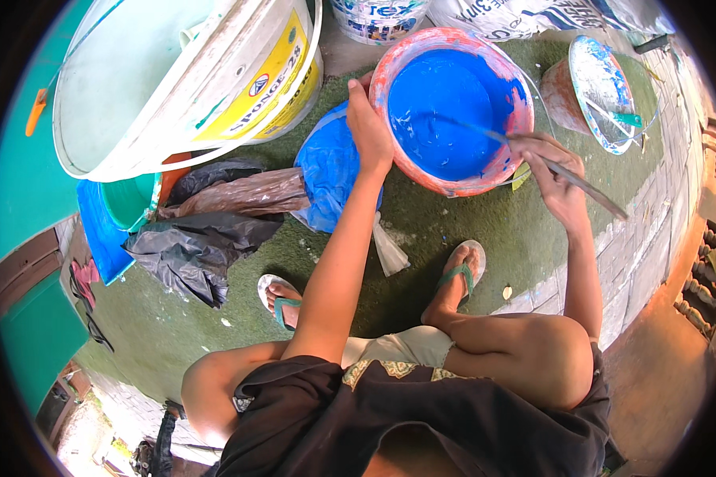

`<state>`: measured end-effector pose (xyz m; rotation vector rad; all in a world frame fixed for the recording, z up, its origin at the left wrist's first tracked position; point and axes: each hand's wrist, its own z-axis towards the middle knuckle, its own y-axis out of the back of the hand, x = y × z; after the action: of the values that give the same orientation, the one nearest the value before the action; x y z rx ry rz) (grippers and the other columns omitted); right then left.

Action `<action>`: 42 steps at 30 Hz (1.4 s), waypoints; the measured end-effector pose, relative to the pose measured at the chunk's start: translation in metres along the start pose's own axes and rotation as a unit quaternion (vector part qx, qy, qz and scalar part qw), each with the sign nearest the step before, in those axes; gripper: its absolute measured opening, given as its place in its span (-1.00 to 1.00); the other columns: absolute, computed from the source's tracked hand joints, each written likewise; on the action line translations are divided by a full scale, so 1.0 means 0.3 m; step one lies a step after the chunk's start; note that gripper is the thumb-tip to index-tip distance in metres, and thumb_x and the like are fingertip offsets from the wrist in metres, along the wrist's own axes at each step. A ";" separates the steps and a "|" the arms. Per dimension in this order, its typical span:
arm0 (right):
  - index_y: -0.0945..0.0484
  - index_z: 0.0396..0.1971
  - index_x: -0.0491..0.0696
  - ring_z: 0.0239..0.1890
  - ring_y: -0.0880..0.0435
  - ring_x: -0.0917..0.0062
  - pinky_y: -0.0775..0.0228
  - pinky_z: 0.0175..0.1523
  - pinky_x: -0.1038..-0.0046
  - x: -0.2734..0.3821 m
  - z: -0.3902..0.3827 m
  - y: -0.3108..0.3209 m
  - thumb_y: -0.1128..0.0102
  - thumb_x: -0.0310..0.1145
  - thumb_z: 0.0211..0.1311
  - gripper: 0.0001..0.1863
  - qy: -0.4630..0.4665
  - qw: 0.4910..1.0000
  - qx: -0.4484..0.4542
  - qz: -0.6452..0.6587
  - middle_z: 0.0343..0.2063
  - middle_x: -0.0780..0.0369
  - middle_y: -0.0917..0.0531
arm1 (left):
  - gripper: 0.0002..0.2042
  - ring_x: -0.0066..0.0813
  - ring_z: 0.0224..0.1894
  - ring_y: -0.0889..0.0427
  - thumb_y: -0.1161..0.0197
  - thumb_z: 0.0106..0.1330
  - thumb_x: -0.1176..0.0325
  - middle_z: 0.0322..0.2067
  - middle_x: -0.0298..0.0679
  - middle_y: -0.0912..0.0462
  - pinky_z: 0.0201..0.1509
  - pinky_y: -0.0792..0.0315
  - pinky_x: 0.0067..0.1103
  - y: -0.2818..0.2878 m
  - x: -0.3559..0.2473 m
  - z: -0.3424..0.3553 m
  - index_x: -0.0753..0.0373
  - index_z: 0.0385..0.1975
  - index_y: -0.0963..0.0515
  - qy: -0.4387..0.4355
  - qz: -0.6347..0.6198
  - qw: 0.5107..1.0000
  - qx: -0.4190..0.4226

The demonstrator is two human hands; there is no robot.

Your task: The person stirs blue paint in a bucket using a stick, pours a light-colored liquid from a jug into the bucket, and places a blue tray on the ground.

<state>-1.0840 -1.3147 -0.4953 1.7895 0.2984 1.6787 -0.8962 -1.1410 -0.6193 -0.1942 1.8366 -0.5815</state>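
In front of me is a round bucket [452, 188], its rim smeared pink and red, with bright blue paint [441, 147] inside. My left hand [370, 131] grips the bucket's left side, some of its fingers hidden behind the wall. From the right, my right hand [558, 176] is closed around a long, flat wooden stick [593, 192]. The stick slants over the rim, its far end blue and dipping into the paint, its other end pointing to the lower right.
A large white bucket [294, 103] looms at upper left. Below it are a green bucket [131, 203], crumpled dark plastic bags [207, 246] and a blue plastic bag [326, 171]. At right stands a paint-stained pail [569, 95] with a green-handled brush [627, 120]. White sacks [509, 17] lie behind.
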 end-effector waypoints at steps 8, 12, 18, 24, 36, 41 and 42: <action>-0.70 -0.18 -0.22 -0.27 -0.71 0.50 -0.54 -0.12 0.46 -0.043 -0.120 0.031 -0.13 -0.54 0.39 -0.83 -0.047 0.996 -0.051 -0.062 -0.25 0.15 -0.74 | -0.40 -0.35 -0.06 -0.61 0.36 0.63 0.00 -0.09 -0.08 -0.67 0.14 -0.45 -0.43 0.010 0.012 0.008 0.42 0.03 -0.54 -0.013 0.033 0.999 -0.012; -0.68 -0.16 -0.24 -0.28 -0.68 0.56 -0.51 -0.11 0.52 -0.080 -0.172 -0.008 -0.11 -0.52 0.43 -0.82 -0.136 0.983 -0.051 0.111 -0.26 0.17 -0.73 | -0.40 -0.35 -0.05 -0.61 0.37 0.63 0.01 -0.09 -0.09 -0.67 0.15 -0.44 -0.43 0.012 0.019 0.010 0.42 0.03 -0.54 -0.009 0.016 1.000 0.001; -0.69 -0.16 -0.22 -0.27 -0.68 0.57 -0.51 -0.11 0.54 -0.090 -0.116 -0.035 -0.09 -0.52 0.44 -0.81 -0.060 0.985 -0.159 0.019 -0.28 0.19 -0.73 | -0.40 -0.36 -0.04 -0.60 0.38 0.63 0.01 -0.08 -0.09 -0.66 0.17 -0.42 -0.43 0.011 0.012 0.009 0.41 0.02 -0.54 -0.001 0.000 1.000 0.004; -0.68 -0.21 -0.22 -0.27 -0.69 0.56 -0.53 -0.12 0.53 -0.075 -0.179 -0.016 -0.08 -0.48 0.46 -0.80 -0.141 0.985 -0.089 0.029 -0.29 0.20 -0.73 | -0.39 -0.36 -0.05 -0.59 0.38 0.63 0.00 -0.07 -0.10 -0.66 0.17 -0.42 -0.43 0.009 0.005 0.002 0.41 0.02 -0.54 0.002 0.024 1.000 -0.011; -0.59 -0.03 -0.26 -0.22 -0.69 0.56 -0.54 0.00 0.51 -0.142 -0.265 0.056 -0.18 -0.35 0.46 -0.72 -0.193 0.872 -0.219 0.393 -0.11 0.06 -0.70 | -0.39 -0.36 -0.04 -0.59 0.38 0.63 -0.01 -0.09 -0.11 -0.65 0.19 -0.41 -0.43 0.031 0.032 0.023 0.40 0.02 -0.53 -0.010 0.016 1.000 0.012; -0.63 -0.04 -0.19 -0.16 -0.65 0.52 -0.50 0.06 0.48 -0.102 -0.301 0.167 -0.16 -0.37 0.46 -0.77 -0.124 0.903 -0.237 0.335 -0.02 0.02 -0.68 | -0.40 -0.36 -0.03 -0.58 0.38 0.63 -0.01 -0.08 -0.10 -0.65 0.19 -0.41 -0.43 0.029 0.029 0.019 0.40 0.03 -0.52 0.003 0.005 1.000 0.007; -0.64 -0.05 -0.16 -0.17 -0.65 0.52 -0.49 0.05 0.49 -0.080 -0.304 0.184 -0.16 -0.37 0.46 -0.77 -0.100 0.917 -0.220 0.318 -0.02 0.03 -0.68 | -0.40 -0.36 -0.03 -0.58 0.37 0.63 -0.01 -0.08 -0.10 -0.65 0.18 -0.41 -0.43 0.028 0.026 0.018 0.40 0.03 -0.52 0.000 0.013 1.000 0.010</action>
<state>-1.1892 -1.3429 -0.4851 1.7748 -0.7787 1.7591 -0.8926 -1.1384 -0.6312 -0.1562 1.8307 -0.5824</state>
